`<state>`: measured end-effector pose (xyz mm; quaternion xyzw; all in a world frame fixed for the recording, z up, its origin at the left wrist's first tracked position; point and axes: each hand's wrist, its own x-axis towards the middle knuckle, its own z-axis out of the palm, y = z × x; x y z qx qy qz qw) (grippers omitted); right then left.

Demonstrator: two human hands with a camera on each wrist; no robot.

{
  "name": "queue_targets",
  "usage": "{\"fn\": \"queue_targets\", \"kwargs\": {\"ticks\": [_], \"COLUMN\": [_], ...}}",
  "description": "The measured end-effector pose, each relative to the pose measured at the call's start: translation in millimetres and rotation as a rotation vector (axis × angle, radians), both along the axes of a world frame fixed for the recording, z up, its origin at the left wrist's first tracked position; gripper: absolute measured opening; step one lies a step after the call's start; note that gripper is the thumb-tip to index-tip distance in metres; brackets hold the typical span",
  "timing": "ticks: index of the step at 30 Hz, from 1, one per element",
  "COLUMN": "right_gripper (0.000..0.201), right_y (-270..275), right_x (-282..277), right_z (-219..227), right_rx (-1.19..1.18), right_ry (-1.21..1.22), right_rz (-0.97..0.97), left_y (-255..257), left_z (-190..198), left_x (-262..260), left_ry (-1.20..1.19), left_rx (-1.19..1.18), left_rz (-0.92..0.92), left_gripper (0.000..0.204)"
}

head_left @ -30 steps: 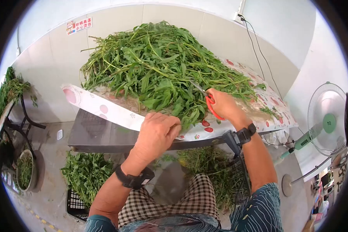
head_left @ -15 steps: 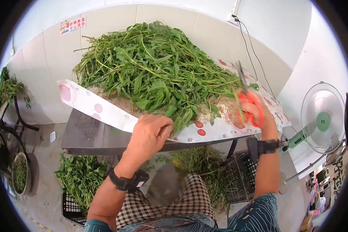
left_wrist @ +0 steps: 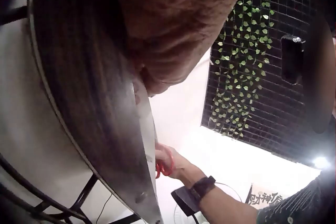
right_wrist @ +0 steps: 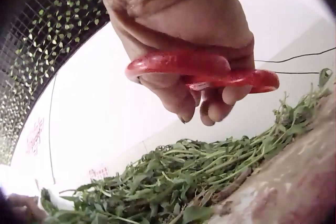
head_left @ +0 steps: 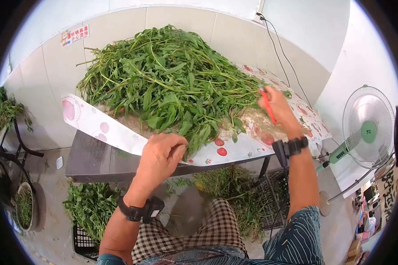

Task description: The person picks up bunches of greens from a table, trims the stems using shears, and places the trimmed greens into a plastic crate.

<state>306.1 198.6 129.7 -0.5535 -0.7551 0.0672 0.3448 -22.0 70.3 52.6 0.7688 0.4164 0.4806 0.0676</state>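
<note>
A large heap of leafy green stems point(head_left: 163, 79) lies on a patterned tablecloth point(head_left: 247, 152). My right hand point(head_left: 282, 110) holds red-handled scissors point(head_left: 268, 106) at the heap's right end. In the right wrist view, fingers pass through the red handles point(right_wrist: 178, 64) above the greens; the blades are hidden there. At the table's front edge, my left hand point(head_left: 158, 157) rests over the cloth beside the nearest leaves, fingers bent. Its fingertips are mostly hidden, and I cannot tell whether they pinch anything.
The dark table point(head_left: 90, 157) shows left of the folded-back cloth strip point(head_left: 104, 128). Below stand a black crate of greens point(head_left: 86, 240) and another crate point(head_left: 272, 198) by loose stems. A standing fan point(head_left: 368, 128) is at right, a tub of greens point(head_left: 24, 207) at left.
My right hand with the scissors has moved right from the heap's front to its right end, its blades raised midway. The left hand stays at the table edge while the view shifts slightly.
</note>
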Motion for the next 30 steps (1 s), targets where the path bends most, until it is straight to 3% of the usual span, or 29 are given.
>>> {"fn": "queue_targets", "kwargs": {"ticks": [4,10,14,17,20,23,26,30], "right_gripper": [0.024,0.030,0.036,0.029,0.039,0.041,0.043,0.042], "right_y": [46.0,78.8,75.3,47.8,40.4,-7.5,-31.7,-45.6], "right_x": [-28.3,-34.2,-29.2,-22.5,9.7,5.7,-2.0,-11.0], "right_z": [-15.2,-51.4,-44.7,-24.9,-19.2,11.6,22.7,19.4], "right_rx": [0.086,-0.110,-0.010,0.001,0.054,-0.118,-0.132,-0.194], "right_ry": [-0.338,-0.428,-0.471,-0.195,-0.008,0.420,0.819,0.991], "right_rz": [0.015,-0.071,-0.001,-0.023,0.061,0.084,0.214,0.409], "left_y": [0.9,2.5,3.2,2.4,0.9,0.5,1.6,3.2], "left_z": [-1.6,-2.5,-4.2,-3.1,-1.5,-0.9,-2.9,-6.8], "left_x": [-0.7,2.4,1.4,-0.5,-0.2,-0.8,0.5,-1.4], "left_ry": [0.011,-0.048,-0.034,-0.014,-0.020,-0.027,-0.060,-0.114], "left_rx": [-0.001,0.042,0.031,-0.003,-0.012,-0.010,-0.016,-0.084], "left_rz": [0.016,0.024,0.015,0.021,0.020,0.014,0.002,-0.035], "left_gripper": [0.008,0.005,0.006,0.008,0.008,0.009,0.008,0.010]}}
